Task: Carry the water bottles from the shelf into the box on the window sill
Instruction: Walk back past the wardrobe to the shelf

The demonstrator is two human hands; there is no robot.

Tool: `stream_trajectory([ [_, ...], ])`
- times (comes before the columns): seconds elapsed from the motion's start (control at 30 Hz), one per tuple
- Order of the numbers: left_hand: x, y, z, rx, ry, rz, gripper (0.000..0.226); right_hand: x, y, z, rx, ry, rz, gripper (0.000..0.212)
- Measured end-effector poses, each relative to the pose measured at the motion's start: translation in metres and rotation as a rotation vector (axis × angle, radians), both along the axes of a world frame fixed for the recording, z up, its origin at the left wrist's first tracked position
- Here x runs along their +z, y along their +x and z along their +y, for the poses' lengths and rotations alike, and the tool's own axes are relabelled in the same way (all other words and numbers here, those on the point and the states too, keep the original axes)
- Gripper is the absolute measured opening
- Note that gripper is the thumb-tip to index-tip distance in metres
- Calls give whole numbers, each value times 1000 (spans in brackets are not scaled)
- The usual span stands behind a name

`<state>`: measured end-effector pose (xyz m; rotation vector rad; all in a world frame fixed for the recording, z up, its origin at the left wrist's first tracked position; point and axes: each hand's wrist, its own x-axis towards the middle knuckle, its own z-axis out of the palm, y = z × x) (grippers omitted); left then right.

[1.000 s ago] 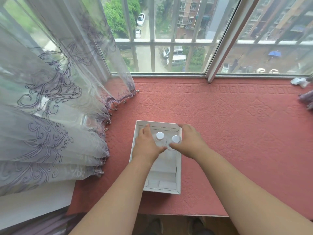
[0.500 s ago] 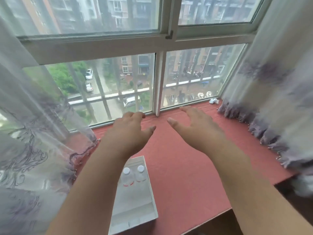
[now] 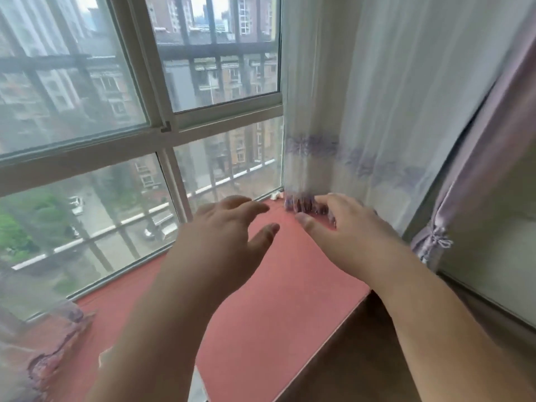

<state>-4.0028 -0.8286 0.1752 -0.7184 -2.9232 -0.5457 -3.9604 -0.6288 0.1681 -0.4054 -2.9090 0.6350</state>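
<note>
My left hand (image 3: 223, 236) and my right hand (image 3: 342, 230) hover side by side in the air above the red window sill (image 3: 275, 300), both empty with fingers spread. Only a corner of the white box (image 3: 198, 387) shows at the bottom edge, mostly hidden behind my left forearm. The water bottles inside it are hidden from view. The shelf is out of view.
A sheer white curtain with purple trim (image 3: 362, 126) hangs at the right end of the sill, with a lilac drape (image 3: 464, 184) beside it. Another curtain hem (image 3: 43, 343) lies on the sill at the lower left. The window (image 3: 145, 140) runs behind.
Both hands let go of the two bottles standing in the box and lifted away. My view has swung up and to the right, so the box has slid almost out of sight.
</note>
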Motion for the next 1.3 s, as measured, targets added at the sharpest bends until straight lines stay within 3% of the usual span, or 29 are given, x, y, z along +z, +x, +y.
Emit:
stream_trajectory([
  [0.2, -4, 64, 93, -175, -33, 18, 52, -2, 97, 80, -144, 14, 4, 71],
  [0.43, -11, 130, 184, -380, -82, 6, 57, -18, 213, 153, -428, 47, 177, 61],
  [0.63, -13, 164, 245, -514, -90, 25, 52, -35, 274, 197, -597, -15, 136, 76],
  [0.77, -21, 174, 275, -589, -134, 19, 57, -51, 296, 211, -681, -63, 98, 79],
  [0.97, -30, 168, 316, -669, -145, -23, 60, -55, 312, 234, -780, 38, -50, 71],
  [1.3, -40, 100, 392, -799, -122, -1, 59, -51, 254, 280, -905, 57, -114, 69],
])
